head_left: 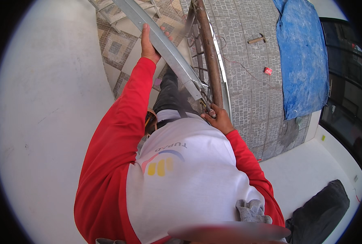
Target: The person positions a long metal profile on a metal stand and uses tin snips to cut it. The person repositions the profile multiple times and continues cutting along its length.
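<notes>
My left hand (150, 46) is closed around a long galvanized metal channel (164, 46), its thumb lying along the near face. The channel slants from the top of the view down to the right and ends in front of my waist. Low by that end, my right hand (219, 118) is closed on a slim metal hand tool (207, 106). The tool's tip reaches close to the channel's end; whether they touch I cannot tell. Its exact kind is too small to make out. Part of my left fingers is hidden behind the channel.
A rusty brown pipe (210, 53) of a metal frame stands just right of the channel. Farther right, a hammer (257, 39), a red pack (267, 70) and a blue tarp (303, 57) lie on grey paving. A white wall (50, 122) is on my left; a black covered bundle (321, 211) lies lower right.
</notes>
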Motion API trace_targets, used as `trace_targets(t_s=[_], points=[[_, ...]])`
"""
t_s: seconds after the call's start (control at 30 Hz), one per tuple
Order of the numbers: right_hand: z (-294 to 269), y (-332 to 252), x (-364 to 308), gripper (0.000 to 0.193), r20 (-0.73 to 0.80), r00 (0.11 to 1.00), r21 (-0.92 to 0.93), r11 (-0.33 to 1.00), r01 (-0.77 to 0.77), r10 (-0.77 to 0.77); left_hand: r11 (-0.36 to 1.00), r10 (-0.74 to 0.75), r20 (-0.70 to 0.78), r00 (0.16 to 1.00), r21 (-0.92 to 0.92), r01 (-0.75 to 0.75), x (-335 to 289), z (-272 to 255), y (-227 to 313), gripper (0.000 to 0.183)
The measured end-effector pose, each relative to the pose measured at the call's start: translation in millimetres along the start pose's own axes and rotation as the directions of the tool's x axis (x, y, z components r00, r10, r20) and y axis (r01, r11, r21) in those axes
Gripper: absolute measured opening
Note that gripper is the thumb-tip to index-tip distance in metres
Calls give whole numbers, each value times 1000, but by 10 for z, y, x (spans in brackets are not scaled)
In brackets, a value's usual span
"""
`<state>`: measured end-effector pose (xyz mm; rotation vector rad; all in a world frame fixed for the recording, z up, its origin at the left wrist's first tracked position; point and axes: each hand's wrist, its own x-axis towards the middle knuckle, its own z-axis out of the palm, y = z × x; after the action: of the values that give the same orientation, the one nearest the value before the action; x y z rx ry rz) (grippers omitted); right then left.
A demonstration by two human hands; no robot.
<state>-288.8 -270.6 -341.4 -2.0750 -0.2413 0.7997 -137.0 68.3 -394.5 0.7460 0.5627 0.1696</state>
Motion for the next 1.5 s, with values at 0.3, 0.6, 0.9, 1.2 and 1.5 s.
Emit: trace_targets(t_s=[0.3,0.6,0.9,1.2,1.5], points=[[46,4,-8,38,-31,999,-27,1000,-15,14,1000,-1,-10,1000,-9,1,-22,31,25,74],[-578,-49,-153,64,448,869,-136,977,-164,209,995,52,-57,997,92,-47,-142,-246,429,89],[-431,-697,1074,66,698,716,-274,930,244,18,992,9,-25,1000,128,-6,-293,-860,742,88],[141,-1495,1939,57,906,415,-299,813,500,78,994,-73,-48,996,83,77,-700,-1163,1302,73],[675,-1690,2252,56,968,249,-158,802,576,12,994,-91,14,996,56,90,-725,-1463,1462,74]])
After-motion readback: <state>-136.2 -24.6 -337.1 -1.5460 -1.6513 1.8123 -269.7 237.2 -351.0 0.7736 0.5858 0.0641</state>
